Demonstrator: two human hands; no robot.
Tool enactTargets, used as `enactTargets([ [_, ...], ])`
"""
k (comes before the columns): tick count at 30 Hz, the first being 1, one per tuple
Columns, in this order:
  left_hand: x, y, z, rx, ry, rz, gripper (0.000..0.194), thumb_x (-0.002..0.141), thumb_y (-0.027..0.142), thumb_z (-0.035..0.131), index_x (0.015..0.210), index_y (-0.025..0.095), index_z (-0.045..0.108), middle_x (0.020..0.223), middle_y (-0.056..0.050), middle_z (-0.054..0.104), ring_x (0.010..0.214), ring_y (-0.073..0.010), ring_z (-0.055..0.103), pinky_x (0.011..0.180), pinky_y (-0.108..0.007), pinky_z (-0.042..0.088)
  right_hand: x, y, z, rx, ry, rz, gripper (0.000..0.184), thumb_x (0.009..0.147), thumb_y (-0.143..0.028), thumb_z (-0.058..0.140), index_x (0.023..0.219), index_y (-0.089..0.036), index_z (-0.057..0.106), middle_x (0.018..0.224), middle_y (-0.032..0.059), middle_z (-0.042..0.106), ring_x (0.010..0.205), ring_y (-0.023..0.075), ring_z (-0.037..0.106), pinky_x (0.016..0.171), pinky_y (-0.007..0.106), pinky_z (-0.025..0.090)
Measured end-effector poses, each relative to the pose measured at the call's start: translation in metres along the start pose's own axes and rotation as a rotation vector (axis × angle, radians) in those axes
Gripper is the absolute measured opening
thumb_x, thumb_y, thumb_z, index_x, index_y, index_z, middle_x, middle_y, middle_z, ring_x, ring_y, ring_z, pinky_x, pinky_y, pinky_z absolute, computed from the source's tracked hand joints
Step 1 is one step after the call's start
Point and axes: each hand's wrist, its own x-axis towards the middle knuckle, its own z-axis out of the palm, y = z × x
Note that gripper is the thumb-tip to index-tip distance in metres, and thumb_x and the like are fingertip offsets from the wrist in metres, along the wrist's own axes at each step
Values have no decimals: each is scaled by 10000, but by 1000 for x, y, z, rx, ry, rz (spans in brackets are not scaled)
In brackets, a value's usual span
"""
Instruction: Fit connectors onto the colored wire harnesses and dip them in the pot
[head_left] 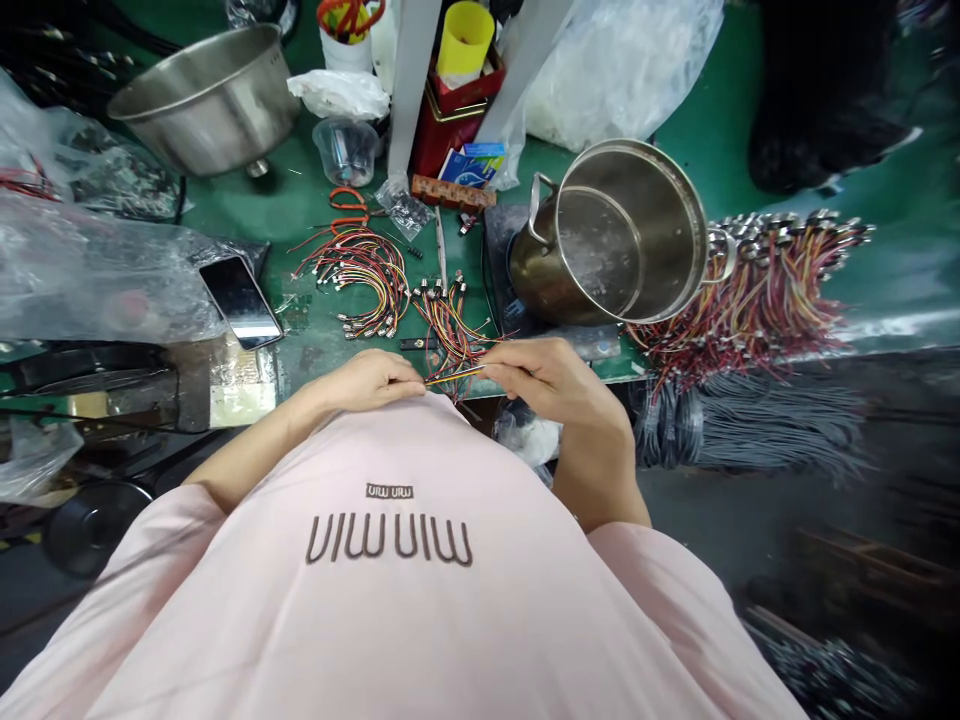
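A short wire lead [454,376] with yellow and red strands stretches between my two hands at the table's front edge. My left hand [377,381] is closed on its left end, the fingers pressed together. My right hand [541,376] pinches the other end between thumb and forefinger. Just beyond lies a loose bunch of wire leads [450,325] with small metal ends. To its left, a curved bundle of similar leads [384,270] rests on the green table. What sits inside my fingertips is hidden.
A tall steel pot [540,265] stands right of the wires, beside a big heap of wire leads [772,290]. Left are a phone [240,302], plastic bags [112,270] and a steel pan [210,105]. Orange-handled scissors [349,208] and tweezers [441,250] lie behind. Grey cables [772,420] hang below.
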Motion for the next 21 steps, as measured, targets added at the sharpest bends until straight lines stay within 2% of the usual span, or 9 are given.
enactTargets([
  [4, -6, -11, -2, -156, 11, -17, 207, 798, 346, 661, 797, 167, 764, 683, -39, 624, 602, -116, 522, 596, -237, 351, -5, 2, -3, 126, 12, 57, 255, 940, -303, 471, 796, -167, 632, 572, -22, 541, 509, 92, 471, 524, 231, 356],
  [7, -3, -22, 3, -405, 240, -47, 312, 747, 414, 721, 948, 178, 752, 845, -61, 649, 757, -137, 561, 704, -246, 411, -7, 0, -1, 236, 63, 95, 250, 936, -321, 491, 812, -169, 647, 541, -27, 527, 487, 92, 478, 503, 225, 372],
  [9, 2, -32, 9, -645, 405, -117, 414, 796, 484, 655, 1092, 198, 700, 1069, -91, 650, 919, -167, 584, 799, -280, 447, -6, -3, 1, 282, 109, 88, 246, 929, -327, 508, 800, -173, 650, 566, -18, 552, 506, 96, 501, 518, 225, 396],
  [10, 4, -37, 13, -779, 414, -172, 458, 828, 519, 602, 1155, 205, 665, 1161, -104, 630, 970, -181, 591, 817, -303, 466, -5, -5, 3, 295, 126, 73, 244, 930, -325, 510, 801, -175, 652, 582, -14, 566, 519, 98, 515, 529, 225, 407],
  [12, 9, -45, 19, -1032, 280, -293, 531, 866, 568, 513, 1243, 204, 600, 1222, -130, 613, 973, -207, 625, 783, -339, 509, -3, -8, 7, 300, 141, 34, 234, 934, -313, 504, 820, -178, 656, 612, -8, 590, 549, 103, 545, 556, 229, 423],
  [14, 10, -47, 21, -1207, 127, -366, 548, 886, 562, 478, 1260, 175, 582, 1117, -142, 658, 855, -202, 665, 693, -326, 534, -3, -7, 9, 275, 138, 0, 226, 939, -295, 494, 838, -179, 660, 625, -4, 601, 576, 109, 562, 579, 234, 427],
  [15, 8, -47, 20, -1267, 100, -369, 526, 894, 533, 483, 1243, 156, 594, 1032, -133, 680, 777, -182, 671, 643, -298, 532, -4, -5, 10, 256, 132, -10, 223, 941, -287, 491, 843, -180, 661, 630, -3, 602, 588, 111, 565, 586, 237, 426],
  [18, -3, -39, 13, -1363, 185, -300, 377, 876, 385, 575, 1144, 133, 658, 874, -78, 697, 613, -104, 633, 540, -208, 494, -16, 5, 9, 190, 121, 6, 237, 946, -266, 477, 821, -182, 659, 649, 3, 602, 606, 113, 556, 595, 243, 416],
  [21, -16, -28, 6, -1326, 264, -251, 299, 773, 240, 706, 1056, 144, 703, 910, -58, 714, 626, -82, 637, 559, -179, 501, -31, 17, 7, 144, 84, 42, 224, 934, -263, 504, 801, -182, 664, 687, 14, 623, 643, 118, 555, 626, 244, 426],
])
